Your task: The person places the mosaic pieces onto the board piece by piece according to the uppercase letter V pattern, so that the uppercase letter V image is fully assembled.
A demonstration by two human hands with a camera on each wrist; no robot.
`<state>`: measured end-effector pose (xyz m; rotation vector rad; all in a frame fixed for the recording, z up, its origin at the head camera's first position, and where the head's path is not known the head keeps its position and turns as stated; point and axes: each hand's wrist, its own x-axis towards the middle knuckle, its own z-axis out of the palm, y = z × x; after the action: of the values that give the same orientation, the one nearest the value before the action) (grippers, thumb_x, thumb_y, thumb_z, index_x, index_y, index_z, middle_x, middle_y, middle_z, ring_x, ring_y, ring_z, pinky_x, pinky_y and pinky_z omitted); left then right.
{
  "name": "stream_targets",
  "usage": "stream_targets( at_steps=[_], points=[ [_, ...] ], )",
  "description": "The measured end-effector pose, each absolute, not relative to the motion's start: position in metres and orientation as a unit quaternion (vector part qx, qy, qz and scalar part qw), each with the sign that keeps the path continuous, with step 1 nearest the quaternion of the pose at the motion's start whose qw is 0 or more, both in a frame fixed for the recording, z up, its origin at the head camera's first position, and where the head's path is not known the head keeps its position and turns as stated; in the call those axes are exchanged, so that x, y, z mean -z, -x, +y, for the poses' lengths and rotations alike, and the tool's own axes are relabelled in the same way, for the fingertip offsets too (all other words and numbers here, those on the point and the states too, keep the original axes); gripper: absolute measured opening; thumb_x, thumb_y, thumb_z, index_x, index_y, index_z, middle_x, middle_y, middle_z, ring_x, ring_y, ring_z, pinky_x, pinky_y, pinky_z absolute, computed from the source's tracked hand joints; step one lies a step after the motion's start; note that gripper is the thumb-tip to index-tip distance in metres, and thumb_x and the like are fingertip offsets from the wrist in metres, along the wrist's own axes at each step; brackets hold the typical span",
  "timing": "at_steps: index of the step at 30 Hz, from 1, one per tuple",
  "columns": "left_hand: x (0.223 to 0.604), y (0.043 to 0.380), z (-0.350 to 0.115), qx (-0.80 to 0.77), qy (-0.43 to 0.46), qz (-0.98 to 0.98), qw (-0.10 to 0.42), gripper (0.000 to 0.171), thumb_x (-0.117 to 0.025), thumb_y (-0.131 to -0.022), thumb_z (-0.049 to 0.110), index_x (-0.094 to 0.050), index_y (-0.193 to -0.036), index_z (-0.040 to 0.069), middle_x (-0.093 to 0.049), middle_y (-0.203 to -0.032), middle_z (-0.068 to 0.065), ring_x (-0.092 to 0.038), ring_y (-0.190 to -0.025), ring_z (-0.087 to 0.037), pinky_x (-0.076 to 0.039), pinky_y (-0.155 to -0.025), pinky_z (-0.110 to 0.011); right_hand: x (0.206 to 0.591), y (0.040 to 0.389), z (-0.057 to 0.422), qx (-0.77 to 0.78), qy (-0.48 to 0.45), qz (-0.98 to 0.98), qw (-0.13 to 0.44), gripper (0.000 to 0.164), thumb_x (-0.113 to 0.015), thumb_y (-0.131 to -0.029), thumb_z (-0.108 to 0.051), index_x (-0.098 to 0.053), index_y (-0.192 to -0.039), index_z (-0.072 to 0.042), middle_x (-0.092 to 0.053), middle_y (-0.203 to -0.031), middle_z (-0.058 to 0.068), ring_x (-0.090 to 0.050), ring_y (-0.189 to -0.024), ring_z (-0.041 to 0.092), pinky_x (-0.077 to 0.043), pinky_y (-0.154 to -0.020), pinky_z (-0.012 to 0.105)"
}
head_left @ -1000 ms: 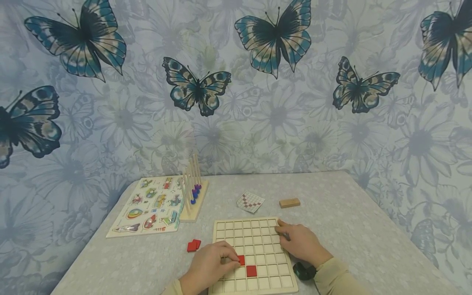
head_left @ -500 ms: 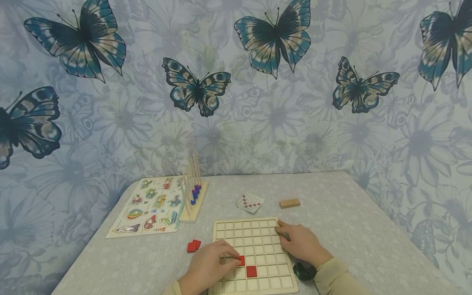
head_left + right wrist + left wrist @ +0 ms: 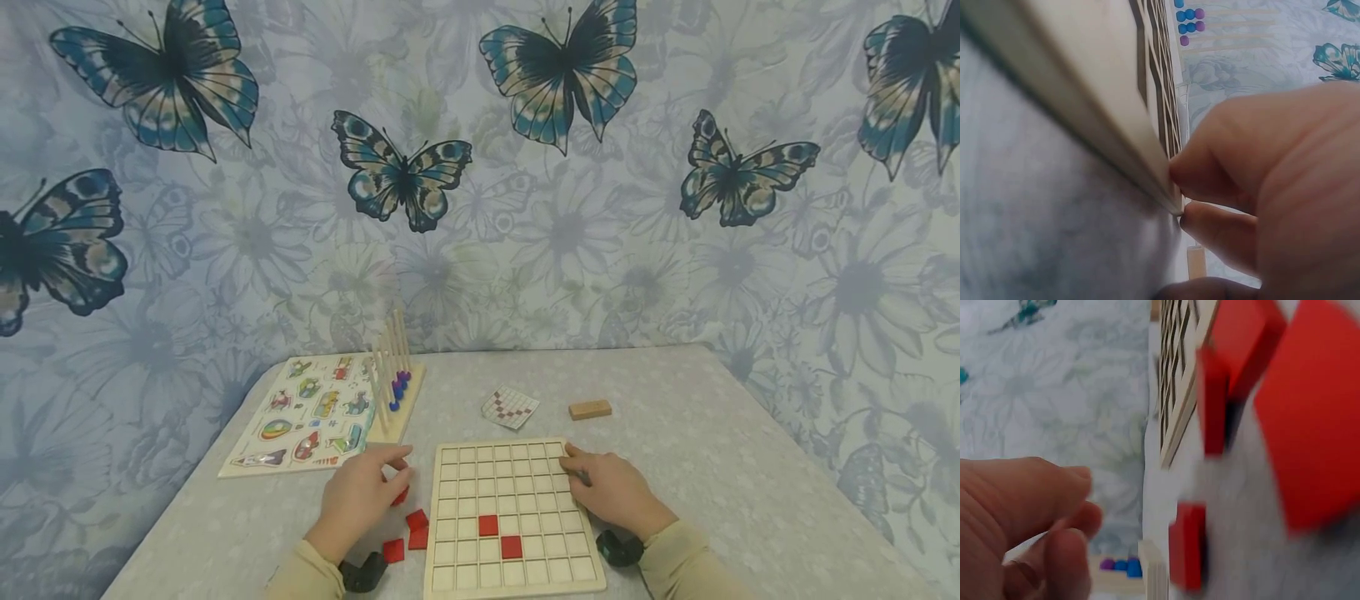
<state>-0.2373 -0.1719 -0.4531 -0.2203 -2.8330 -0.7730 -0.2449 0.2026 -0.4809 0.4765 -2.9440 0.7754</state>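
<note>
A square wooden grid board (image 3: 532, 505) lies on the table, with one red tile (image 3: 488, 525) and a second red tile (image 3: 512, 547) in its cells. My left hand (image 3: 360, 500) is off to the left of the board, above a loose red tile (image 3: 401, 495) that it partly covers. In the left wrist view its fingers are bent loosely and hold nothing; that tile (image 3: 1188, 550) lies apart from them. Several more red tiles (image 3: 417, 537) lie between hand and board. My right hand (image 3: 615, 492) grips the board's right edge (image 3: 1116, 131) near the far corner, between thumb and finger.
At the back left lie a picture puzzle board (image 3: 292, 417) and a peg stand (image 3: 408, 412) with blue and purple beads. Beyond the grid board are a pattern card (image 3: 511, 407) with red squares and a small wooden block (image 3: 590, 410). A patterned wall rises behind.
My left hand has moved left from the tile on the board to the loose tiles, uncovering several beside the board. The right hand stays at the board's edge.
</note>
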Motion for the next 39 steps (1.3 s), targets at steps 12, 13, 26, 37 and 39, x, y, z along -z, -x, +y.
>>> stream_targets(
  at_steps=[12,13,26,37,39],
  points=[
    [0.453,0.251,-0.215,0.277,0.053,-0.959,-0.024,0.017,-0.085,-0.083,0.034,-0.075,-0.093,0.024,-0.069,-0.087,0.008,-0.059,-0.075,-0.011,-0.048,-0.066,-0.035,0.482,0.245,0.203,-0.247,-0.157,-0.956,0.03,0.037,-0.066,-0.096,-0.016,-0.07,-0.132,-0.011,-0.058,-0.149,0.007,-0.033,-0.047,0.009,-0.037,-0.051,0.027],
    [0.454,0.252,-0.217,0.286,0.061,-0.956,-0.031,0.019,-0.086,-0.082,0.035,-0.075,-0.091,0.023,-0.069,-0.085,0.008,-0.059,-0.075,-0.011,-0.048,-0.067,-0.035,0.482,0.245,0.203,-0.248,-0.157,-0.956,0.031,0.037,-0.066,-0.096,-0.015,-0.07,-0.132,-0.011,-0.057,-0.149,0.007,-0.032,-0.046,0.009,-0.037,-0.05,0.027],
    [0.46,0.252,-0.217,0.32,0.087,-0.942,-0.052,0.025,-0.09,-0.078,0.029,-0.069,-0.086,0.019,-0.065,-0.081,0.006,-0.057,-0.074,-0.014,-0.045,-0.066,-0.033,0.48,0.243,0.203,-0.262,-0.154,-0.952,0.034,0.037,-0.065,-0.095,-0.014,-0.071,-0.132,-0.011,-0.059,-0.148,0.008,-0.023,-0.041,0.006,-0.029,-0.04,0.024],
    [0.459,0.249,-0.214,0.32,0.101,-0.941,-0.052,0.021,-0.088,-0.081,0.022,-0.067,-0.084,0.02,-0.065,-0.081,0.006,-0.056,-0.074,-0.014,-0.045,-0.066,-0.034,0.48,0.243,0.202,-0.257,-0.152,-0.954,0.03,0.038,-0.065,-0.095,-0.014,-0.07,-0.133,-0.011,-0.058,-0.149,0.007,-0.024,-0.042,0.008,-0.03,-0.041,0.025],
    [0.459,0.249,-0.214,0.319,0.101,-0.941,-0.053,0.02,-0.087,-0.082,0.022,-0.067,-0.084,0.02,-0.065,-0.081,0.006,-0.056,-0.073,-0.014,-0.045,-0.065,-0.033,0.48,0.243,0.202,-0.257,-0.152,-0.954,0.028,0.038,-0.065,-0.096,-0.015,-0.07,-0.133,-0.011,-0.058,-0.149,0.007,-0.024,-0.042,0.008,-0.031,-0.042,0.026]
  ],
)
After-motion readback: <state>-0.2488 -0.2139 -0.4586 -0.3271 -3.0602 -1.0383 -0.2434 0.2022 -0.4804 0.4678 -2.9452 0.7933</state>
